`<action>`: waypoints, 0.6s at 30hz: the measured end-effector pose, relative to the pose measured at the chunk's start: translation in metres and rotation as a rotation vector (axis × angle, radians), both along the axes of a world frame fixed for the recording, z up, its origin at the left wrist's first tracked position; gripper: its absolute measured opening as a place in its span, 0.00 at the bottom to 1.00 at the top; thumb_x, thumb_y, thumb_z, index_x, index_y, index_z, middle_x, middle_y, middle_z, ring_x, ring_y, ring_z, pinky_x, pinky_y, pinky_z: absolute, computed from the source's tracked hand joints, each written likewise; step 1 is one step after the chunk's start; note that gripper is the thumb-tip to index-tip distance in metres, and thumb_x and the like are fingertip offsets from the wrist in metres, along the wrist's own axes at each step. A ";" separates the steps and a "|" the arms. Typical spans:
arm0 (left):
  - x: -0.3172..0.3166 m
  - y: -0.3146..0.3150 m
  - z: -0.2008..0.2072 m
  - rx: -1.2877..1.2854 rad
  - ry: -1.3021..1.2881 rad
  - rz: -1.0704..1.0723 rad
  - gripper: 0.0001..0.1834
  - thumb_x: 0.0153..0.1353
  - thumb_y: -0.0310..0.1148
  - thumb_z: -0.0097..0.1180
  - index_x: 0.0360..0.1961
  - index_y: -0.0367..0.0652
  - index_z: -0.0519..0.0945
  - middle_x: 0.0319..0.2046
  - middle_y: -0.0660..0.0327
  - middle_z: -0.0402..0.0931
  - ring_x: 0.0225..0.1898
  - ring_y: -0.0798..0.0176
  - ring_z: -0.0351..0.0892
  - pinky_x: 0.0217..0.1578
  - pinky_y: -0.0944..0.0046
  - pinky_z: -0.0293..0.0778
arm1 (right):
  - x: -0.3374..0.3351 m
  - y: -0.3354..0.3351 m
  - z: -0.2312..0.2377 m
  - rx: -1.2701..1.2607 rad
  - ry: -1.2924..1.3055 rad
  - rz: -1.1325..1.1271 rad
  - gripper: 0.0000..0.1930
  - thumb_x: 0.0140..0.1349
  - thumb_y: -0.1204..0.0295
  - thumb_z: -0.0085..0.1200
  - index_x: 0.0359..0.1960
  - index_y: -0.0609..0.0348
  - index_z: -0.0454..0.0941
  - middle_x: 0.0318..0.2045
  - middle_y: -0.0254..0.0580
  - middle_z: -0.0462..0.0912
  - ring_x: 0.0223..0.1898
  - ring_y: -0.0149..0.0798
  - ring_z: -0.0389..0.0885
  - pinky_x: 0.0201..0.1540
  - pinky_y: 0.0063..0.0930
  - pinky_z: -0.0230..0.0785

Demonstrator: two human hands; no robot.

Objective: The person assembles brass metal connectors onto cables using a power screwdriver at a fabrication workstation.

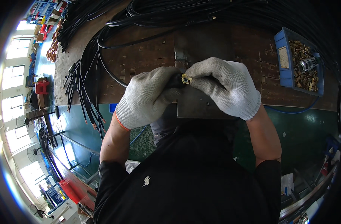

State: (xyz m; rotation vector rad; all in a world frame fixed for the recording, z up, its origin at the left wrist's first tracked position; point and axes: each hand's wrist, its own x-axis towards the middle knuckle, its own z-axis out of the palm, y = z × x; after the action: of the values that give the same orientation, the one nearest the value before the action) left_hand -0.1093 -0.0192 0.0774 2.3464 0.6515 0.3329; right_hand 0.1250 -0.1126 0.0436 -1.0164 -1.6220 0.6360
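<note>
Both hands wear white knit gloves and meet over the near edge of the table. My left hand (142, 97) is closed around a black cable (116, 78), which runs into it from the left. At the cable's end, between the two hands, sits a small brass fitting (185, 79) with a hole in its face. My right hand (232, 87) pinches that fitting from the right with thumb and forefinger. How the fitting joins the cable is hidden by the left fingers. Below the hands lies a dark metal plate (200, 108).
A blue bin (283, 56) of small brass parts (301, 76) stands at the right, with a silver cylindrical piece (307, 64) on top. Coils of black cable (140, 18) cover the table's far side. Loose cable ends (88, 100) hang over the wooden table's (140, 61) left front edge.
</note>
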 end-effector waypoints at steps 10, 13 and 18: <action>0.009 0.000 -0.012 0.279 0.036 -0.050 0.25 0.63 0.33 0.69 0.60 0.36 0.80 0.39 0.50 0.87 0.39 0.47 0.92 0.43 0.52 0.88 | 0.005 0.003 -0.016 0.046 -0.121 0.012 0.09 0.69 0.78 0.67 0.49 0.58 0.85 0.42 0.42 0.93 0.43 0.39 0.95 0.45 0.31 0.91; 0.012 0.002 -0.019 0.281 0.074 -0.022 0.30 0.61 0.30 0.68 0.65 0.37 0.78 0.40 0.50 0.88 0.40 0.46 0.92 0.43 0.52 0.88 | 0.006 0.007 -0.025 -0.181 0.042 0.041 0.08 0.75 0.72 0.65 0.51 0.59 0.83 0.41 0.47 0.92 0.41 0.41 0.95 0.44 0.31 0.90; 0.023 0.018 -0.010 0.231 0.145 -0.019 0.39 0.58 0.28 0.68 0.73 0.38 0.73 0.41 0.50 0.88 0.39 0.45 0.91 0.42 0.52 0.87 | -0.020 0.023 -0.027 -0.315 -0.005 -0.010 0.23 0.76 0.53 0.63 0.53 0.64 0.82 0.43 0.50 0.92 0.44 0.42 0.94 0.43 0.32 0.86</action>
State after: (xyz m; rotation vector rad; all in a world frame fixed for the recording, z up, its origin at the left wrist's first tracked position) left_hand -0.0859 -0.0014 0.0678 2.6141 0.6899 0.2416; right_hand 0.1046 -0.0893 0.0169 -1.2524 -1.5493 0.9023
